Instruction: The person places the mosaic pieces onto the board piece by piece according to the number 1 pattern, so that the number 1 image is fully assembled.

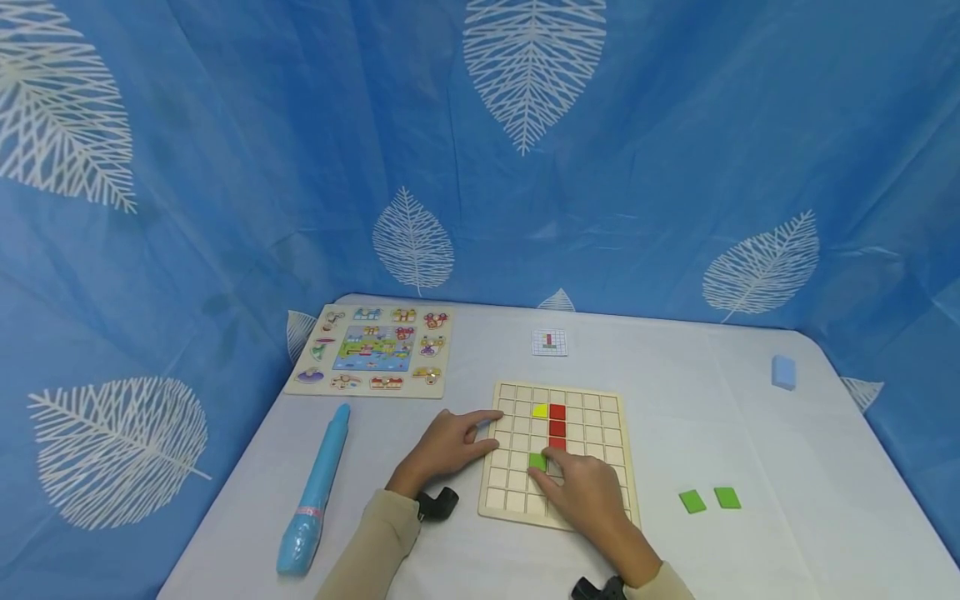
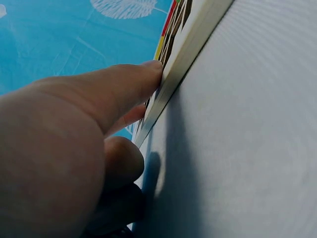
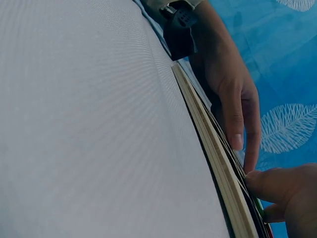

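A wooden grid board [image 1: 592, 400] lies on the white table. It carries a yellow piece [image 1: 540, 410], a column of red tiles [image 1: 557, 427] and a green tile [image 1: 537, 461]. My left hand [image 1: 450, 446] rests flat against the board's left edge [image 2: 168, 84], fingers straight. My right hand [image 1: 585, 492] lies on the board's lower middle, its fingertips touching the green tile; the wrist view shows those fingertips [image 3: 262, 183] on the board's top [image 3: 218, 158]. Two loose green tiles [image 1: 708, 499] lie to the right of the board.
A picture puzzle board [image 1: 372, 350] sits at the back left, a blue pen-shaped toy [image 1: 315, 492] at the front left. A small pattern card [image 1: 550, 342] lies behind the grid board, a blue block [image 1: 783, 372] at the far right. Blue leaf-print cloth surrounds the table.
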Demonstrator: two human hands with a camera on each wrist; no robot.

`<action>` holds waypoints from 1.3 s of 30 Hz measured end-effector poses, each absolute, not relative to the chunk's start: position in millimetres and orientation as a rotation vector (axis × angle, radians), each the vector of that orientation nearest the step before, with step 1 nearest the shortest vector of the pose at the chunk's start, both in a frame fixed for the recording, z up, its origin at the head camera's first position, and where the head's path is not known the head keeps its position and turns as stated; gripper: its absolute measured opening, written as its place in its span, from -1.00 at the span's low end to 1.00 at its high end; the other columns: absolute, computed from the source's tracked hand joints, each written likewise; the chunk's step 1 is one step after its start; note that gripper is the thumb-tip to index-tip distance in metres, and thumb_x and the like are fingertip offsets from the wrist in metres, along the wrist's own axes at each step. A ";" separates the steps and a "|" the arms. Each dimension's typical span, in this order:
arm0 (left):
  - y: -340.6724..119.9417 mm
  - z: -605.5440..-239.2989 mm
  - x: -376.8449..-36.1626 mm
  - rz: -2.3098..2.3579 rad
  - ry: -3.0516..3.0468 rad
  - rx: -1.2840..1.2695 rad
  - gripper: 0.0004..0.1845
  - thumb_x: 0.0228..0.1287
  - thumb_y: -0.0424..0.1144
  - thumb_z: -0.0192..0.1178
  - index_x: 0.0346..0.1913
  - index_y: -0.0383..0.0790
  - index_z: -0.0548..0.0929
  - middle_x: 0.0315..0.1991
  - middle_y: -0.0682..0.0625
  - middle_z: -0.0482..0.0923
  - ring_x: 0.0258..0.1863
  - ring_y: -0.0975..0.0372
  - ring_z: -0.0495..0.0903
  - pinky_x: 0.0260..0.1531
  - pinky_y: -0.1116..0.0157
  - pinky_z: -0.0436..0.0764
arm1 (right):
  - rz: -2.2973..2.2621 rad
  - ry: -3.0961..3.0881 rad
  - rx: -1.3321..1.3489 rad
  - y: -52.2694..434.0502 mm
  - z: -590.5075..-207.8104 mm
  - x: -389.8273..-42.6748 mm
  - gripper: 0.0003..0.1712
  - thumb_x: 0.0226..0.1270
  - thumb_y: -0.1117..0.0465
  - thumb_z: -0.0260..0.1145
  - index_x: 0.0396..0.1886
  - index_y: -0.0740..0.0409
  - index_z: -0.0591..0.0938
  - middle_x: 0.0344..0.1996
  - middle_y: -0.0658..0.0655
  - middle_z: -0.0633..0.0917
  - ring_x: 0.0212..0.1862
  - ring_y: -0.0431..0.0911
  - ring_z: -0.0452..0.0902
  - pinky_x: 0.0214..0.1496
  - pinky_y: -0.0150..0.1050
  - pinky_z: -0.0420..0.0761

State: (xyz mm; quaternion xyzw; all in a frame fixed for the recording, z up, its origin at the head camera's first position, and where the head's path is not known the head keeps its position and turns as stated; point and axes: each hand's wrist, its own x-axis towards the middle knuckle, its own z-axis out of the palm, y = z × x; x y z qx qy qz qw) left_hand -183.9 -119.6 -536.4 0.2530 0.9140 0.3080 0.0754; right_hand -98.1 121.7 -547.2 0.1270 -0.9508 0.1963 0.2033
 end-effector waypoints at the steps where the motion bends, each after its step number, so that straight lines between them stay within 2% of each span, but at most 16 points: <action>1: -119.7 -536.3 -183.8 0.924 2.743 0.764 -0.50 0.37 0.07 0.33 0.33 0.12 0.63 -0.70 0.24 0.26 -0.71 0.41 0.17 -0.57 0.37 0.23 | 0.553 -2.660 0.348 121.8 -547.3 -98.0 -0.60 0.09 -0.12 0.60 -0.22 0.05 0.81 -0.59 0.02 0.75 -0.64 -0.20 0.56 -0.58 -0.33 0.42; 9: -120.3 -537.8 -184.5 0.935 2.752 0.789 -0.51 0.37 0.05 0.33 0.32 0.11 0.63 -0.70 0.25 0.24 -0.71 0.42 0.17 -0.55 0.37 0.24 | 0.560 -2.695 0.320 122.1 -547.2 -97.9 -0.59 0.11 -0.12 0.59 -0.18 0.05 0.81 -0.60 0.02 0.74 -0.64 -0.25 0.52 -0.56 -0.32 0.43; 13: -121.4 -539.2 -184.5 0.943 2.759 0.793 -0.52 0.38 0.06 0.33 0.32 0.11 0.64 -0.70 0.24 0.25 -0.72 0.40 0.17 -0.41 0.32 0.31 | 0.573 -2.678 0.311 124.9 -544.6 -95.4 -0.58 0.11 -0.11 0.59 -0.14 0.05 0.82 -0.63 0.02 0.73 -0.65 -0.27 0.49 -0.56 -0.30 0.46; 17: -120.7 -540.8 -184.5 0.935 2.752 0.780 -0.52 0.38 0.07 0.32 0.32 0.14 0.63 -0.70 0.23 0.27 -0.71 0.39 0.18 -0.35 0.30 0.30 | 0.627 -2.613 0.289 134.2 -543.2 -88.6 -0.59 0.06 -0.05 0.64 -0.12 0.01 0.82 -0.83 -0.23 0.43 -0.70 -0.39 0.20 -0.61 -0.37 0.30; 20: -120.2 -540.4 -184.4 0.936 2.742 0.763 -0.52 0.38 0.07 0.32 0.32 0.15 0.63 -0.70 0.23 0.28 -0.71 0.39 0.19 -0.45 0.33 0.26 | 0.677 -2.536 0.305 142.4 -545.2 -83.8 -0.62 0.02 0.01 0.66 -0.14 0.00 0.83 -0.81 -0.36 0.15 -0.68 -0.43 -0.02 -0.62 -0.41 0.12; 21: -120.2 -540.3 -184.4 0.942 2.739 0.759 -0.52 0.38 0.07 0.32 0.32 0.16 0.63 -0.70 0.22 0.28 -0.71 0.39 0.19 -0.47 0.34 0.24 | 0.690 -2.513 0.312 145.0 -546.0 -82.5 -0.63 0.01 0.02 0.66 -0.15 0.00 0.83 -0.80 -0.38 0.12 -0.67 -0.44 -0.04 -0.62 -0.42 0.11; 31: -121.0 -539.1 -183.8 0.950 2.734 0.750 -0.51 0.37 0.07 0.33 0.33 0.15 0.63 -0.70 0.22 0.28 -0.70 0.39 0.18 -0.52 0.36 0.22 | 0.755 -2.389 0.275 169.2 -544.0 -65.6 -0.65 -0.05 0.17 0.68 -0.20 0.11 0.84 -0.76 -0.40 0.13 -0.66 -0.49 -0.08 -0.65 -0.51 0.04; 39: -120.2 -538.3 -183.9 0.940 2.739 0.752 -0.52 0.37 0.07 0.33 0.32 0.15 0.64 -0.70 0.23 0.27 -0.71 0.39 0.17 -0.55 0.37 0.21 | 0.745 -2.426 0.136 198.6 -547.0 -50.2 -0.67 0.00 0.22 0.65 -0.16 0.04 0.84 -0.74 -0.37 0.15 -0.65 -0.45 -0.06 -0.65 -0.47 0.08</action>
